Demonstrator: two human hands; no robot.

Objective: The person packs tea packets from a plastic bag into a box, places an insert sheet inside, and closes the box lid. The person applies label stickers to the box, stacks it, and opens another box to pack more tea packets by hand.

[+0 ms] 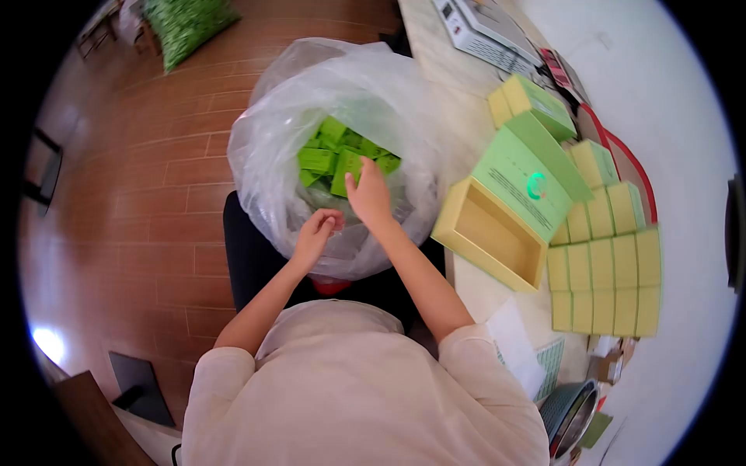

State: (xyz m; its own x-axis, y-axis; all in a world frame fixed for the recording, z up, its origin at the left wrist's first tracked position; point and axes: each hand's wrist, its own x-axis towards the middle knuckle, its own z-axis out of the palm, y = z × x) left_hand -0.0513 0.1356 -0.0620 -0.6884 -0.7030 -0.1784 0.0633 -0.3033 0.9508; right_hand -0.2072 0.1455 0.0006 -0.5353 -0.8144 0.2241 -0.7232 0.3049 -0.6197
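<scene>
Bright green packets point(317, 160) lie in a loose pile inside a large translucent plastic bag point(264, 147). My right hand point(369, 193) reaches into the bag, thumb and index finger apart at the right edge of one packet; whether they touch it is hard to tell. Closer to my body, my left hand point(315, 233) is over the bag's near side with its fingers curled together; anything between them is too small to make out. To the right, an open box point(497, 233) shows a bare yellow inside, its green printed lid point(528, 175) folded back.
Stacked yellow-green boxes point(604, 287) stand along the right of the table point(474, 272), with another box point(536, 105) behind the open one. A scale point(489, 39) sits at the back. White paper point(514, 346) and a metal bowl point(575, 415) are nearer me. A green cushion point(186, 27) is far left.
</scene>
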